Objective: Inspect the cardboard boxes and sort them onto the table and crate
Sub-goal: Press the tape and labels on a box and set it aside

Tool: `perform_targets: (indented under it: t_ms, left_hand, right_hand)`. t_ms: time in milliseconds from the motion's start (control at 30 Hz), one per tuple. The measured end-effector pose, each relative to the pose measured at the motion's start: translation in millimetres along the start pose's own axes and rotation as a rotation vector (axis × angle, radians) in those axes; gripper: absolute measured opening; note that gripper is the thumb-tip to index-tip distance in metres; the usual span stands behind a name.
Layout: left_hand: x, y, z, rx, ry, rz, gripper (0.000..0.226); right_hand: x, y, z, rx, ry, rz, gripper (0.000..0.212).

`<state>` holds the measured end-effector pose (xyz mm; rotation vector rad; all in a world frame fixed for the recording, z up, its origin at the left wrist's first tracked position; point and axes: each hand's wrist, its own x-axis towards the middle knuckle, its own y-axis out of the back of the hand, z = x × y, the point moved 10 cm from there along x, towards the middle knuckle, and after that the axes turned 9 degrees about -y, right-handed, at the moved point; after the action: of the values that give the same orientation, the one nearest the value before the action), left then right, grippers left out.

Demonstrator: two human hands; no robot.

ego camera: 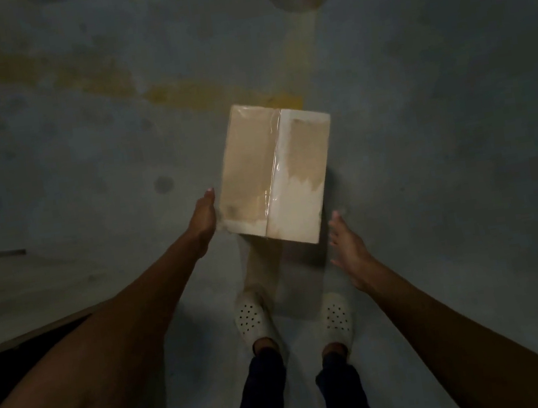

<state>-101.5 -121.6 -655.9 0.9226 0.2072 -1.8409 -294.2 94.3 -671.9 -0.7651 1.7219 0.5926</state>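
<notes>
Risk: cardboard box [275, 175] held by left hand [205, 212] alone, fingers flat on left side; right hand [348, 248] apart, fingers spread. Could tip right, drop to floor [437, 111].

White perforated clogs [250, 317] on yellow-lined grey floor [440, 131].

The cardboard box [275, 175] is matt tan paperboard, with 1 glossy strip of clear tape [276, 171] along its top seam catching the light. The floor [437, 111] looks like smooth, dull grey concrete with worn yellow paint. The 2 perforated clogs [249, 317] look like matt cream plastic
</notes>
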Motion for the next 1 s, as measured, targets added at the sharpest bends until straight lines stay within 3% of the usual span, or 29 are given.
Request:
perform_targets:
  t_ms: [133,267,433,767,1000]
  left_hand:
    - [7,-4,-28,-0.062,0.145,-0.031,0.073]
    - [-11,1,-15,-0.113,0.149,0.003,0.073]
    - [-64,8,42,-0.232,0.069,0.061,0.067]
    - [-213,40,186,-0.331,-0.079,0.079,0.064]
    - [-306,61,218,-0.375,-0.101,0.099,0.055]
  right_hand:
    - [16,-22,6,0.044,-0.021,-0.096,0.069]
    - [15,-12,-5,0.066,0.07,-0.092,0.098]
    - [-51,9,-44,0.034,0.144,0.0,0.041]
    - [-250,38,-141,-0.086,0.444,0.128,0.026]
    - [-360,36,-150,-0.171,0.593,0.075,0.061]
